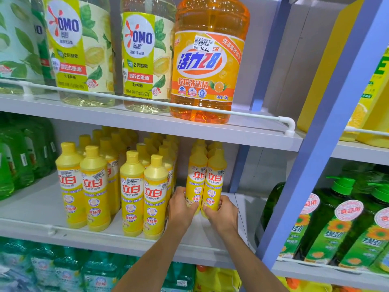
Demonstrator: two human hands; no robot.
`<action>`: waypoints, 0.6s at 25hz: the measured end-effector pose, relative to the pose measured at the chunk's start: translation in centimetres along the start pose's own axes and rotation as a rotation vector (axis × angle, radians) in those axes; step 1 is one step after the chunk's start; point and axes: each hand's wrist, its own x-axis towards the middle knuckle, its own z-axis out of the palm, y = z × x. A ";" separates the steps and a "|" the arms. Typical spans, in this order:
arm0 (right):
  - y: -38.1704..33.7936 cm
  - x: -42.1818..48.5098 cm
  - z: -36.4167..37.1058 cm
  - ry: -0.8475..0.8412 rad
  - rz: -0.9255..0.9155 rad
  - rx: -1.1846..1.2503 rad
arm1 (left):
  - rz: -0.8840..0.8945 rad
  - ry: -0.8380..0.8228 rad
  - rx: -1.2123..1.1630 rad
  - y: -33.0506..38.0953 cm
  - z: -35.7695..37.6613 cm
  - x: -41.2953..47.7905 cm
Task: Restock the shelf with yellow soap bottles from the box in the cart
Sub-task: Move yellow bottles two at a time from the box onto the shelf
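A shop: shelves (147, 121) of detergent bottles (205, 60), price sticker (203, 45).

Grey shelf boards (147, 121) w/ white front rails (189, 107), blue upright post (328, 114), pale back panel (303, 60), even light.

Left hand (181, 207) and right hand (223, 216) each grip a yellow soap bottle (196, 178), upright and side by side on the shelf (31, 209).

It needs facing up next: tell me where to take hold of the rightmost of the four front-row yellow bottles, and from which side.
Wrap the straight labelled body of the yellow bottle from the front-right. It stands upright at the shelf front, a twin tight against its left and more rows behind, so only that side is open.
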 end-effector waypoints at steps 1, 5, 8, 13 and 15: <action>0.0 0.0 0.0 -0.001 0.002 -0.002 | 0.003 -0.001 -0.007 0.0 0.0 0.0; -0.2 -0.2 0.0 -0.002 0.009 -0.013 | -0.010 -0.010 -0.011 0.0 0.1 0.0; -0.7 -0.4 -0.4 -0.013 -0.003 -0.051 | 0.011 -0.042 -0.001 -0.1 -0.3 -0.1; -1.1 -2.6 -2.4 -0.117 -0.031 -0.222 | 0.024 -0.243 0.225 -0.1 -1.8 -1.9; -1.4 -4.3 -3.8 -0.163 -0.066 -0.358 | 0.084 -0.357 0.376 0.6 -3.0 -3.3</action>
